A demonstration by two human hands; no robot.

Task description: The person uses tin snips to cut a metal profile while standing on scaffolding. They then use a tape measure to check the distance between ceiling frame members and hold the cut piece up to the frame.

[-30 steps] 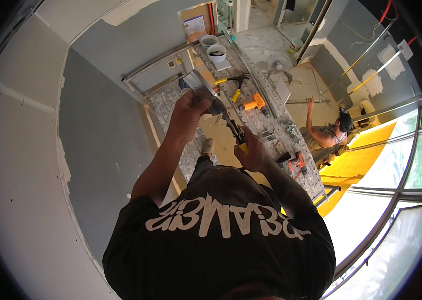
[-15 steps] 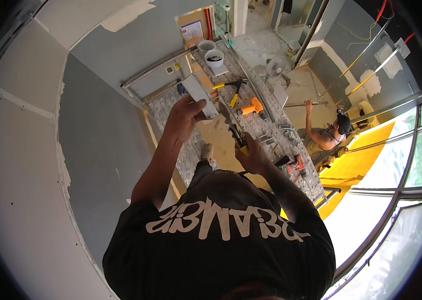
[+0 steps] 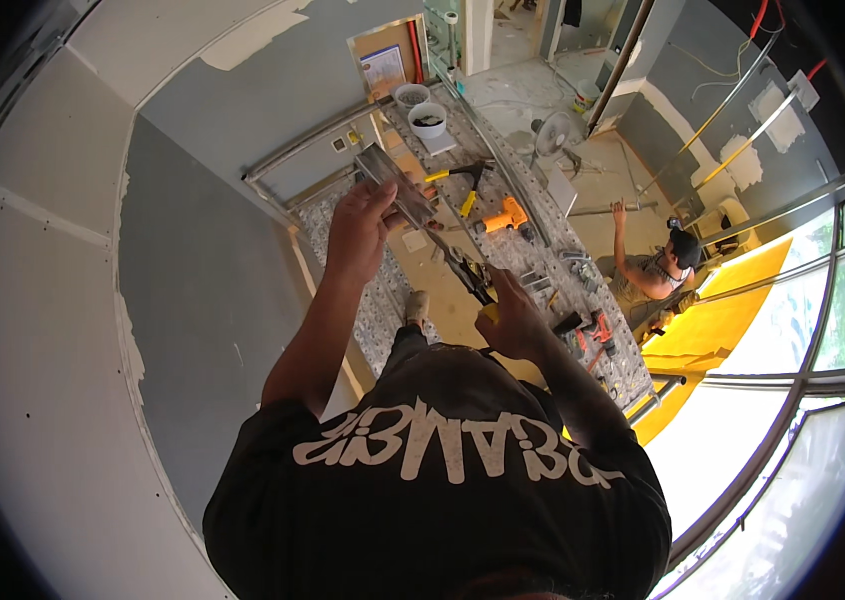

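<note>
My left hand is closed around a short piece of grey metal channel, its hollow side showing. In my right hand are tin snips with yellow on the handles. The snips' jaws point up and left toward the channel's near end; whether they touch it I cannot make out. Just beyond the snips, a black-and-yellow hammer and an orange drill lie on the perforated metal scaffold deck.
Two white buckets stand at the deck's far end. Metal offcuts and a red drill lie along its right part. A gap between planks shows the floor below. At right, lower down, another person works near a fan.
The channel has been turned in my left hand, so its hollow side shows instead of its flat face. My right hand has shifted slightly right and down with the snips.
</note>
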